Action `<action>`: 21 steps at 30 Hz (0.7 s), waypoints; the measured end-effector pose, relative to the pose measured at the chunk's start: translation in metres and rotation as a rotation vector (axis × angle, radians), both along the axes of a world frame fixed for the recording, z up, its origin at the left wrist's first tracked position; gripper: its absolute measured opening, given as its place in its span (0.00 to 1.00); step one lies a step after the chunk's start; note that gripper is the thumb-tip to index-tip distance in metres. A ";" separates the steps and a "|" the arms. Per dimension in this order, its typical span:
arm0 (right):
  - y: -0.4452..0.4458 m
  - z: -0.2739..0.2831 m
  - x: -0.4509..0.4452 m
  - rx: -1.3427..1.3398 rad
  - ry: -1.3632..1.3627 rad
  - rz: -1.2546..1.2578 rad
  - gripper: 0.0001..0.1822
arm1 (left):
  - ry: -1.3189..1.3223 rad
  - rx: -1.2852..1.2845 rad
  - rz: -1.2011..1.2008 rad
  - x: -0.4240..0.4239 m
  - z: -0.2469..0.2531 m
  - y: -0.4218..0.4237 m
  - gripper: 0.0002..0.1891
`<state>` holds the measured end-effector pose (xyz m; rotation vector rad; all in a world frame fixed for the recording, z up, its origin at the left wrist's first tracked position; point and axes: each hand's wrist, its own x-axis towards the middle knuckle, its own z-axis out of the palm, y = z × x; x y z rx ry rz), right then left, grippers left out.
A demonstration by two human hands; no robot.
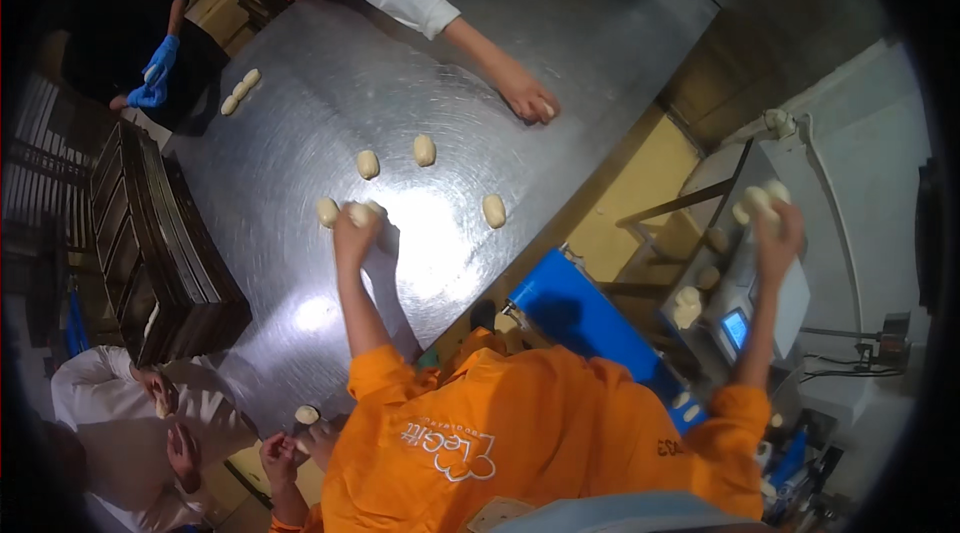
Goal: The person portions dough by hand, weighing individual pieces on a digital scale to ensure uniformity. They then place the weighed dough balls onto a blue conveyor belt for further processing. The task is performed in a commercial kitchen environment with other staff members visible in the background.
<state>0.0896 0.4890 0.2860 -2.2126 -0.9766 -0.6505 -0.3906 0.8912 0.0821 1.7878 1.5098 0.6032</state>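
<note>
My left hand (355, 234) is low over the steel table (300, 97), closed around pale dough pieces (364, 214). A dough piece (327, 212) lies just to its left, two more dough pieces (367, 164) lie beyond it, and another dough piece (493, 211) rests to its right. Far to the right, my right hand (781, 229) grips several dough lumps (757, 199), slightly blurred. Beneath that hand stands a device with a lit display (735, 328), and more dough (686, 308) sits beside it.
A blue conveyor belt (577, 308) runs between the table and the device. Stacked metal baking pans (165, 255) stand at the table's left edge. Across the table, a co-worker's hand (529, 94) holds dough. Blue-gloved hands (156, 75) and other workers' hands (279, 454) are at the left.
</note>
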 end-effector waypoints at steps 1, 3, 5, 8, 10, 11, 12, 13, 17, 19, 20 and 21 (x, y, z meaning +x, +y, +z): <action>0.047 -0.002 -0.027 -0.046 -0.061 0.111 0.13 | 0.023 0.081 0.010 -0.009 -0.035 -0.005 0.28; 0.119 -0.031 -0.087 0.018 0.091 0.249 0.17 | -0.001 0.199 0.015 0.003 -0.015 -0.032 0.24; 0.182 -0.055 -0.139 -0.065 0.190 0.583 0.21 | -0.003 0.238 0.056 0.003 0.001 -0.034 0.21; 0.248 -0.118 -0.177 -0.196 0.495 0.740 0.21 | -0.071 0.123 0.182 -0.012 0.055 -0.021 0.18; 0.284 -0.151 -0.180 -0.123 0.561 0.802 0.20 | -0.120 0.153 0.237 -0.022 0.077 -0.002 0.16; 0.302 -0.158 -0.181 -0.086 0.597 0.840 0.21 | -0.199 0.203 0.252 -0.031 0.086 0.009 0.15; 0.314 -0.158 -0.182 -0.318 0.526 0.845 0.22 | -0.276 0.247 0.254 -0.036 0.094 0.021 0.15; 0.325 -0.157 -0.180 -0.548 0.451 0.840 0.23 | -0.352 0.288 0.251 -0.037 0.101 0.032 0.14; 0.355 -0.171 -0.156 -0.784 0.303 0.791 0.26 | -0.358 0.475 0.293 -0.007 0.137 0.071 0.19; 0.376 -0.154 -0.135 -0.769 0.429 0.759 0.25 | -0.194 0.678 0.253 0.010 0.122 0.102 0.26; 0.382 -0.146 -0.127 -0.764 0.498 0.735 0.25 | -0.038 0.517 0.221 0.022 0.107 0.120 0.30; 0.388 -0.136 -0.121 -0.711 0.505 0.711 0.25 | 0.118 0.353 0.197 0.027 0.081 0.140 0.34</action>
